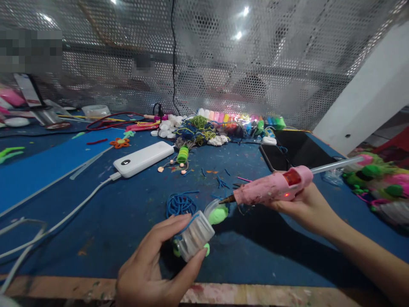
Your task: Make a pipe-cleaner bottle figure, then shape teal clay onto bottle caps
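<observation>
Between the thumb and fingers of my left hand (159, 260) is a small translucent plastic cup (195, 236), tilted, with a blue strand at its upper edge. My right hand (298, 207) is wrapped round a pink glue gun (271, 187) with a small red light lit and a clear glue stick (335, 164) out of its back. The gun's dark nozzle points left, close to a clear curved piece and a bright green lump (218, 215) just beyond the cup. More green shows under the cup, partly hidden. A coil of blue cord (180, 204) lies behind my left hand.
A white power bank (143, 159) with a cable lies at left. Behind are a green striped piece (182, 155), tangled yarn (198, 128) and colourful clay packs (230, 119). A black phone (275, 157) lies at back right, with bright craft pieces (377, 179) at the far right.
</observation>
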### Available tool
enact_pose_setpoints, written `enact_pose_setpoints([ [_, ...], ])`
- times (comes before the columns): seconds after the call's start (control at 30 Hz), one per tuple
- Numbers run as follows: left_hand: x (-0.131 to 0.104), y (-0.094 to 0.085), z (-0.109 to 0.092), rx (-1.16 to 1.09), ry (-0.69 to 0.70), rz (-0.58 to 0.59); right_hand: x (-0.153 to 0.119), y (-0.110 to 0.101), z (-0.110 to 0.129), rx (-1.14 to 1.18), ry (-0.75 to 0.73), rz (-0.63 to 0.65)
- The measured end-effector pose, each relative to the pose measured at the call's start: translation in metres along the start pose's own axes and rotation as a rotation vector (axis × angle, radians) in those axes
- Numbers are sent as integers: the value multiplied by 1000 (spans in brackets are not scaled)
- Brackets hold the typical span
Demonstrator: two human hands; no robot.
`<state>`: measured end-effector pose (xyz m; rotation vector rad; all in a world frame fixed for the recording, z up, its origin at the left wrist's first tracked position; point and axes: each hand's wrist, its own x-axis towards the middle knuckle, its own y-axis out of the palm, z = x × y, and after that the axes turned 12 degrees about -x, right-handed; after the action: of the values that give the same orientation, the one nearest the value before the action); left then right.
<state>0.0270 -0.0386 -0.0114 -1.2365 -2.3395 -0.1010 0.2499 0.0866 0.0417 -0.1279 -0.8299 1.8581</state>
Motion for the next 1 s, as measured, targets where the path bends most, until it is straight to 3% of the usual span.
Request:
enact_pose_setpoints([
  [0.33, 0, 0, -2, -102, -88, -48, 0, -2, -3, 15, -7, -6],
  [0.67, 0, -2, 3, -160, -81, -77, -3, -7, -2, -93, -52, -45],
  [0.83, 0, -2, 0, -195, -171, -106, 3, -13, -10, -55, 81, -165],
  [1.0, 0, 1, -6, -237, -310, -124, 11, -12, -24, 194, 211, -67],
])
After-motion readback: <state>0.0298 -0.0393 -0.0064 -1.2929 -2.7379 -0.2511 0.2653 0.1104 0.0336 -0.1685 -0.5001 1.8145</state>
